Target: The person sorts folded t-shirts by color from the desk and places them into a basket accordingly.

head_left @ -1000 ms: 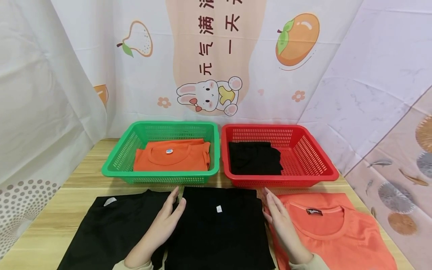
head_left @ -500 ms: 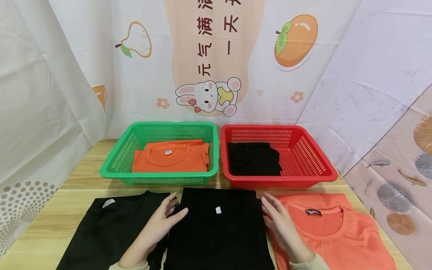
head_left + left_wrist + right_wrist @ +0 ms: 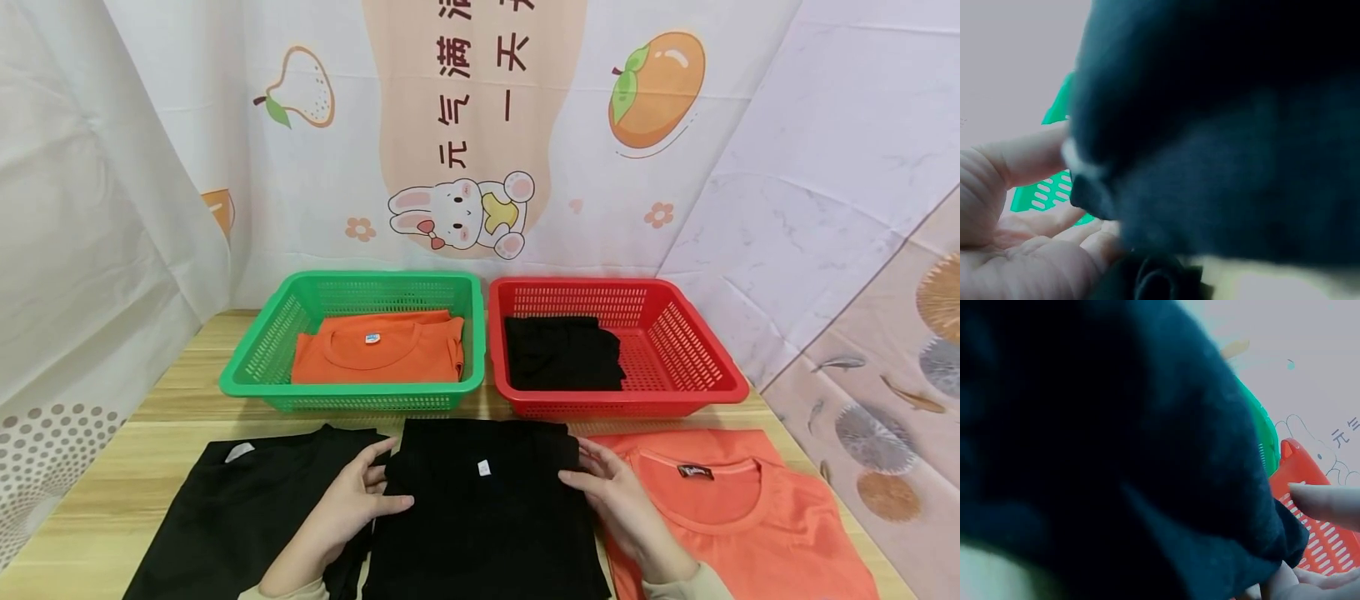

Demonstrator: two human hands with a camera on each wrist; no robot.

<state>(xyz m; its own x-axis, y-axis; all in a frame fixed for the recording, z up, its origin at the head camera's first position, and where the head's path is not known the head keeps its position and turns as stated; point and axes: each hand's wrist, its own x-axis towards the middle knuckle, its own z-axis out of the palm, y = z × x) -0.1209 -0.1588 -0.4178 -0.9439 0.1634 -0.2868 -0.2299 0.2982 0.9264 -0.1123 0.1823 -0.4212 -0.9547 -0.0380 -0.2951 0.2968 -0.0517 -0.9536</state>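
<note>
A folded black shirt (image 3: 487, 525) with a small white label lies at the front middle, between the two hands. At its left edge the left hand (image 3: 348, 507) has the thumb over the cloth and the fingers bent at its side. In the left wrist view that hand (image 3: 1035, 256) grips an edge of the dark cloth (image 3: 1229, 162). The right hand (image 3: 626, 512) holds the right edge, thumb on top. The right wrist view shows its fingertips under a dark fold (image 3: 1210, 462), with the thumb of the right hand (image 3: 1329, 505) close above.
Behind stand a green basket (image 3: 247, 388) holding an orange shirt (image 3: 375, 354) and a red basket (image 3: 675, 396) holding black cloth (image 3: 562, 354). Another black shirt (image 3: 240, 517) lies at the left, a coral shirt (image 3: 780, 533) at the right, on the wooden table (image 3: 97, 492).
Both hands have gone from lying alongside the middle black shirt to holding its side edges, thumbs over the cloth. The left hand has shifted slightly down and left.
</note>
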